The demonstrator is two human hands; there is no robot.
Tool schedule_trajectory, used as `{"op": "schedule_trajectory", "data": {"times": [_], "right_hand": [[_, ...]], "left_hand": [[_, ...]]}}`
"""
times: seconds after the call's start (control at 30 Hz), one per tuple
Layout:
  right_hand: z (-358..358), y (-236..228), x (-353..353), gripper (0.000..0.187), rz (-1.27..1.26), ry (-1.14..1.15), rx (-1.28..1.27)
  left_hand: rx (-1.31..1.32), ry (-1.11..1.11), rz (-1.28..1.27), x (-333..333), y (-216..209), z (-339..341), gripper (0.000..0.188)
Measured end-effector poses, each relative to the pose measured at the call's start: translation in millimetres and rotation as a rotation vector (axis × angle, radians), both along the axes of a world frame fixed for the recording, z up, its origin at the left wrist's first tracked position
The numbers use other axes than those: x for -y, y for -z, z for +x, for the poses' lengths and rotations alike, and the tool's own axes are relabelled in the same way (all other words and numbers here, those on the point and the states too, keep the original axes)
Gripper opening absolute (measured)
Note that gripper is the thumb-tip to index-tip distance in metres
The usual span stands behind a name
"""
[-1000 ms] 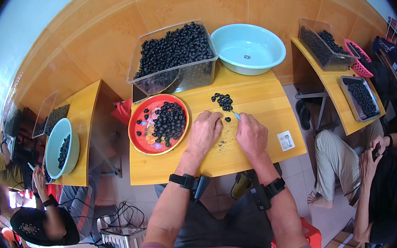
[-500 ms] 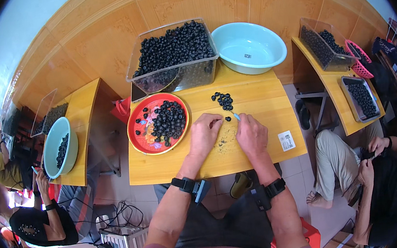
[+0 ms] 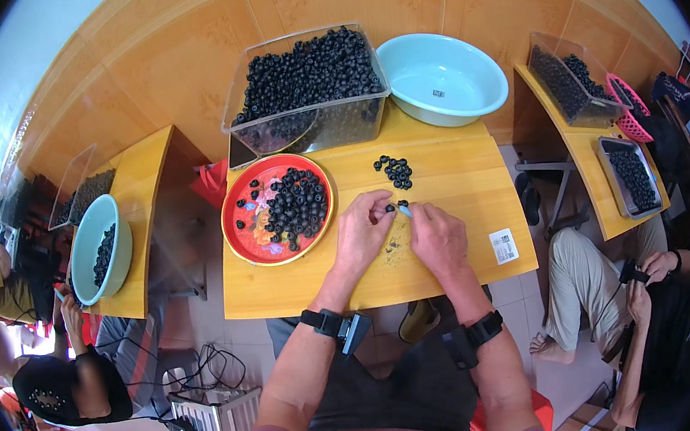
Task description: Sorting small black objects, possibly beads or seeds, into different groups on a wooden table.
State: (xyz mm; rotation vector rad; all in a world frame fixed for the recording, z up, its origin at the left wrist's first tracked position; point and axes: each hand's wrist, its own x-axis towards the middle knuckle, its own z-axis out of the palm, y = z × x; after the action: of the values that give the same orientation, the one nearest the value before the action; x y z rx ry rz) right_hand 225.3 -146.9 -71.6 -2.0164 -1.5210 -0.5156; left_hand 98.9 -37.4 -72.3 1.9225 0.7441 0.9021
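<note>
My left hand [image 3: 361, 232] pinches a small black round bead [image 3: 390, 208] between thumb and fingertips. Facing it, my right hand [image 3: 438, 236] grips a slim tool with a light blue handle [image 3: 405, 211], its tip close to that bead; the tip's kind is too small to make out. Just beyond the tool lies another black piece, and farther up a loose cluster of black beads [image 3: 395, 170]. Dark crumbs [image 3: 395, 248] are scattered on the yellow table [image 3: 327, 287] between my wrists. Left of my hands is a round red tray [image 3: 237, 245] holding many black beads.
A clear plastic bin [image 3: 312, 139] heaped with black beads stands at the back, beside a light blue basin [image 3: 484, 100]. A white label [image 3: 503, 247] is stuck near the table's right edge. People sit at side tables with a basin [image 3: 118, 260] and a metal tray [image 3: 650, 202].
My left fingertips have closed on a black bead, bringing it up beside the tool. My right hand stays almost in place with the tool. The whole view has shifted slightly.
</note>
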Motion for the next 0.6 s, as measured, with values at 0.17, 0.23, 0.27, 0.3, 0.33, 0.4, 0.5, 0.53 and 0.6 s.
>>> {"op": "schedule_trajectory", "data": {"times": [0.17,0.23,0.27,0.3,0.33,0.4,0.5,0.53,0.6], "right_hand": [[-1.9,-2.9,-0.9,0.008,0.028,-0.096,0.012],[-2.5,-4.5,-0.4,0.01,0.013,-0.107,0.013],[-2.1,-4.1,-0.1,0.01,0.012,-0.106,0.013],[-1.6,-3.4,0.2,0.01,0.009,-0.105,0.018],[-1.2,-2.9,0.4,0.011,0.007,-0.103,0.023],[-1.1,-3.8,0.8,0.011,0.008,-0.099,0.022],[-1.0,-3.3,0.9,0.012,0.009,-0.09,0.02],[-1.4,-3.2,0.3,0.013,0.011,-0.088,0.02],[-2.6,-4.8,0.0,0.013,0.008,-0.093,0.011]], "left_hand": [[0.03,-0.004,0.012,0.8,-1.4,-1.1,0.032],[0.057,-0.006,0.021,0.9,-2.0,-1.1,0.032],[0.021,-0.003,0.027,0.4,-2.7,-1.4,0.033],[-0.014,0.0,0.032,0.1,-3.5,-1.6,0.033],[-0.014,0.001,0.032,0.5,-4.6,-1.5,0.033],[-0.046,-0.007,0.029,1.4,-6.7,-1.3,0.033],[-0.04,-0.013,0.034,2.6,-7.4,-1.0,0.033],[-0.041,-0.014,0.035,2.2,-6.5,-1.5,0.033],[0.01,-0.005,0.007,1.3,-4.7,-2.5,0.033]]}}
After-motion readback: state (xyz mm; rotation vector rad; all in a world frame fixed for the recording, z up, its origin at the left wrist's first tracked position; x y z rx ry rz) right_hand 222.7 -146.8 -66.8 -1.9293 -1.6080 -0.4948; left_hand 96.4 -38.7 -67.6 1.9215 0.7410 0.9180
